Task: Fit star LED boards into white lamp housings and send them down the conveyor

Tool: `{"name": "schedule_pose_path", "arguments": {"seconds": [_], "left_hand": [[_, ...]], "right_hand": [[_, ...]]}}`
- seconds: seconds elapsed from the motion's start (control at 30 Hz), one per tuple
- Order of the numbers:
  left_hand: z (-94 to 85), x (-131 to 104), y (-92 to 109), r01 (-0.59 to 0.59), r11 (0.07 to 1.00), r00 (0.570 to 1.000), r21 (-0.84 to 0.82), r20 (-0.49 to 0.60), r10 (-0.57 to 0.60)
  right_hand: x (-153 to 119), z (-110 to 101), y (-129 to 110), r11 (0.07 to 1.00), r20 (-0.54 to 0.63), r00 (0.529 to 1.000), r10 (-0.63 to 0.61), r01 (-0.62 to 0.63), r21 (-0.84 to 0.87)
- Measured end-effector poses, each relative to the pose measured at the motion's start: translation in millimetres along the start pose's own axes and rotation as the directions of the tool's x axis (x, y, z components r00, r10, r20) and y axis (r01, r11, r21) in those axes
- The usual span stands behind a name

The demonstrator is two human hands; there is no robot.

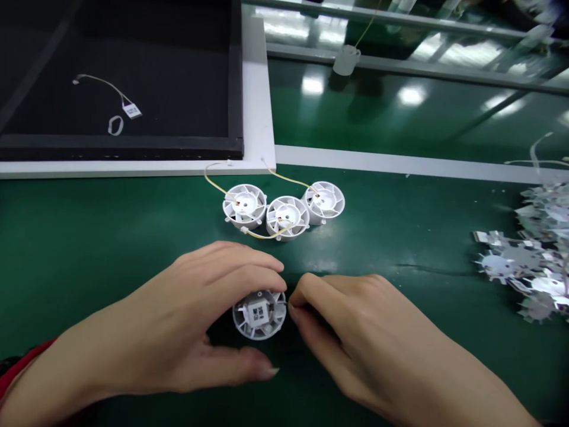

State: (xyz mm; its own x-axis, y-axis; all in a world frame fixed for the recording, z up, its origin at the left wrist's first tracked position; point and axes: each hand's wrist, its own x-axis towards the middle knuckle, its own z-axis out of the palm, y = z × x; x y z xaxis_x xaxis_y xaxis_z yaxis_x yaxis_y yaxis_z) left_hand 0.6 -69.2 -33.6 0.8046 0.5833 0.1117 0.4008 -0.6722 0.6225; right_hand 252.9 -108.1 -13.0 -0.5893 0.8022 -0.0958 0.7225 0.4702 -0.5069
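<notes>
On the green table a white round fan unit (259, 316) with vanes carries a square label with a printed code. My left hand (208, 320) curves around its left and far sides, fingers over the far rim and thumb stretched out apart from the near rim. At the right rim my right hand (342, 332) is closed in a pinch, thumb against forefinger. A thin wire appears to run from the unit into that pinch; most of it is hidden. Beyond my hands stand a left fan unit (245, 205), a middle fan unit (287, 217) and a right fan unit (324, 201), each with a yellow-white cable.
A white-framed black tray (258, 107) holds a labelled part with a cable (132, 110) and a small white ring (115, 126). Thin white toothed parts (533, 267) lie heaped at the right. A translucent cup-like piece (347, 60) stands at the back near a metal rail.
</notes>
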Motion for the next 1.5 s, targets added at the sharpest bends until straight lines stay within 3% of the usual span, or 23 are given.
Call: {"name": "schedule_pose_path", "arguments": {"seconds": [0.13,0.2,0.4,0.53,0.7,0.83,0.93,1.0,1.17,1.37,1.43,1.5], "left_hand": [[6.9,-4.8,-4.5,-0.116,0.985,0.991,0.127,0.075,0.107],[6.8,-6.4,-5.7,-0.091,0.990,0.993,0.107,0.081,0.082],[-3.1,-3.0,0.5,0.135,0.962,0.991,-0.237,0.010,-0.136],[-3.8,-4.0,3.3,0.139,0.909,0.982,-0.392,-0.068,-0.179],[-1.8,-8.2,2.0,0.154,0.872,0.980,-0.464,-0.041,-0.194],[-4.6,-7.1,-3.0,0.085,0.961,0.993,-0.263,-0.052,-0.102],[-9.2,-4.5,-8.1,0.010,0.998,1.000,-0.060,-0.023,-0.011],[-12.2,-3.3,-10.5,-0.039,0.999,0.999,0.038,-0.002,0.039],[-17.3,-7.2,-15.1,-0.031,0.997,0.999,0.066,0.040,0.028],[-32.5,-22.0,-25.4,0.138,0.976,0.984,0.169,0.092,-0.155],[-40.1,-27.3,-29.8,0.180,0.961,0.976,0.210,0.084,-0.201],[-47.4,-33.2,-35.6,0.211,0.960,0.977,0.186,0.002,-0.215]], "right_hand": [[-1.2,-1.4,3.1,0.996,0.056,0.997,0.044,-0.048,0.081],[-1.5,-3.4,5.2,0.994,0.070,0.996,0.055,-0.062,0.092],[-0.2,-8.6,6.4,0.979,-0.041,0.997,0.066,-0.057,0.196],[-0.5,-8.6,3.2,0.971,-0.110,0.993,0.052,-0.024,0.238],[-2.1,-7.9,1.4,0.977,-0.102,0.994,0.039,-0.017,0.213],[0.5,-8.9,11.2,0.987,-0.178,0.984,0.004,0.025,0.161],[5.7,-7.2,24.9,1.000,-0.415,0.910,-0.007,0.009,0.002],[9.6,-3.2,34.3,0.991,-0.506,0.862,-0.020,-0.050,-0.124],[19.4,10.9,52.3,0.979,-0.459,0.887,-0.039,-0.058,-0.196],[30.8,6.9,62.0,0.940,-0.413,0.902,-0.124,-0.027,-0.340],[29.1,1.5,61.5,0.912,-0.433,0.897,-0.084,-0.107,-0.397],[22.0,-4.0,59.8,0.872,-0.468,0.884,0.008,-0.235,-0.430]]}}
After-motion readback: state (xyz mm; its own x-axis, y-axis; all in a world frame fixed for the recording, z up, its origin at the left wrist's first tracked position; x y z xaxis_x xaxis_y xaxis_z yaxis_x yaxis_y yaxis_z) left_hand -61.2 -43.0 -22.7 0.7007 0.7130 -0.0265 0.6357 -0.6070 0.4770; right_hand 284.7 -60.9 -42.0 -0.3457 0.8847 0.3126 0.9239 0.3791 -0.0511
